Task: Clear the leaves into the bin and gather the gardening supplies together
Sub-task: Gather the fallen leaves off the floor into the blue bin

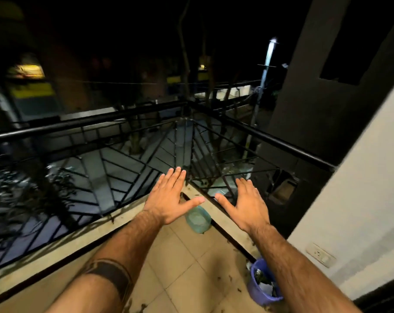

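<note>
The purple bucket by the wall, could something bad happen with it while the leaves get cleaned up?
Maybe. The purple bucket sits close under the right forearm, so a swing could tip it. Leaf bits lie scattered on the tiles, some near the railing, and might get swept through its gaps. Both the left hand and right hand are empty.

Black metal railing [114, 119] with diagonal bars runs beyond both hands, meeting at a corner just past the fingertips. White wall [360, 188] right of the right hand carries a socket plate [321, 254]. Beige tiled floor [182, 263] lies below the forearms; a lit lamp post [268, 57] stands far beyond.
</note>
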Demonstrator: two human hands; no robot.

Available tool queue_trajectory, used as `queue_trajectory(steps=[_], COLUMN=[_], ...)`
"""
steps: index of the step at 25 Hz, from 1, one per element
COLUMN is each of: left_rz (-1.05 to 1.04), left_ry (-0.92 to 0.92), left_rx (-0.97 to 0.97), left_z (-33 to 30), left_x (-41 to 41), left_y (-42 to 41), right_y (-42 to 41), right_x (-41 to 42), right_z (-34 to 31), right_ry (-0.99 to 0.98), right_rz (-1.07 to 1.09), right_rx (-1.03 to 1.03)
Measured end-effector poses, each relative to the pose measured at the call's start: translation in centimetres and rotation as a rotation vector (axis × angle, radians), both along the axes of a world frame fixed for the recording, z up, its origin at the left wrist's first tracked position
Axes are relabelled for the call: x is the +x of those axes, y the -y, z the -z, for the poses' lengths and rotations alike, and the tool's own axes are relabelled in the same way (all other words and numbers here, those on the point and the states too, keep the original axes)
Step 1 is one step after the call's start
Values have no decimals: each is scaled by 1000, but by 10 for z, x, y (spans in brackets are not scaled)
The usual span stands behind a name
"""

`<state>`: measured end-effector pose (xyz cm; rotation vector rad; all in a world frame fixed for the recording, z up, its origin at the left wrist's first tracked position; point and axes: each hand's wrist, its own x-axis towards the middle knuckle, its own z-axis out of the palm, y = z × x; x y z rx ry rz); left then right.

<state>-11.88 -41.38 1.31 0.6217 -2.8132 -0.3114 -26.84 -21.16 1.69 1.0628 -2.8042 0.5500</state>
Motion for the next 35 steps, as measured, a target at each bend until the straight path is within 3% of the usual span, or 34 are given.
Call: queue_trajectory(steps=[15,35], left_rz=[-511,-1172], left_ry=[-17,-62], left_rx=[4,79], left_z=[12,42], left_x=[331,619], left_y=[143,211], right_y=[236,482], right_x=[239,506], right_z=[9,31], right_ry=[72,99], right_rz=[-503,-1166], right_rx=[-6,49])
